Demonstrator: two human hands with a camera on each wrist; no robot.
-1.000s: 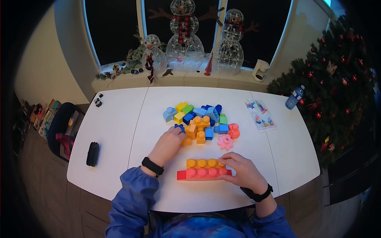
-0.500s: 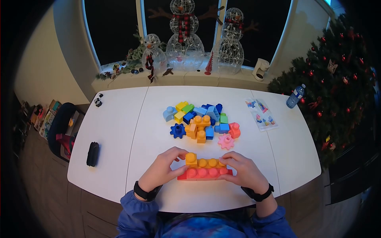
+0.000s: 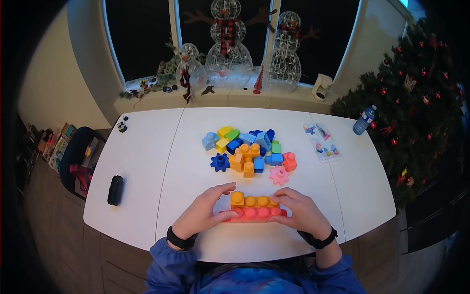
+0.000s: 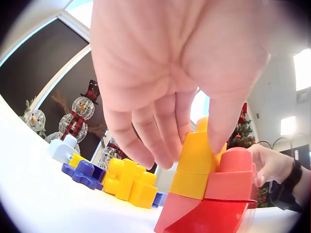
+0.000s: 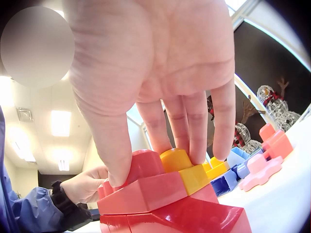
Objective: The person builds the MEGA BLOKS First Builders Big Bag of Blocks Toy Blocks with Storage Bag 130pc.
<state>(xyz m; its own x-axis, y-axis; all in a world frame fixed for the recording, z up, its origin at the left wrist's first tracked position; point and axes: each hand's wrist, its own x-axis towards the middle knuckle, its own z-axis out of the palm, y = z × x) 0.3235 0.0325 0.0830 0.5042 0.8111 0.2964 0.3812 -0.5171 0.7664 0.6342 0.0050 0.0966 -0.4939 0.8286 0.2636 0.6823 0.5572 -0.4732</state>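
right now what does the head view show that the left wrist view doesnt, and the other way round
Only the head view: the water bottle, the printed picture sheet, the pink gear-shaped block and the black case.

Only the left wrist view: the palm side of the left hand and the top hat on the tall wire-frame snowman.

Both: the left and right hands at the block stack, the blue gear-shaped block and the Christmas tree.

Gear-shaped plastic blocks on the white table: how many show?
2: the dark blue plastic gear, left of the orange plastic blocks in the head view, and the pink plastic gear, in front of the coral plastic block. The block pile may hide more.
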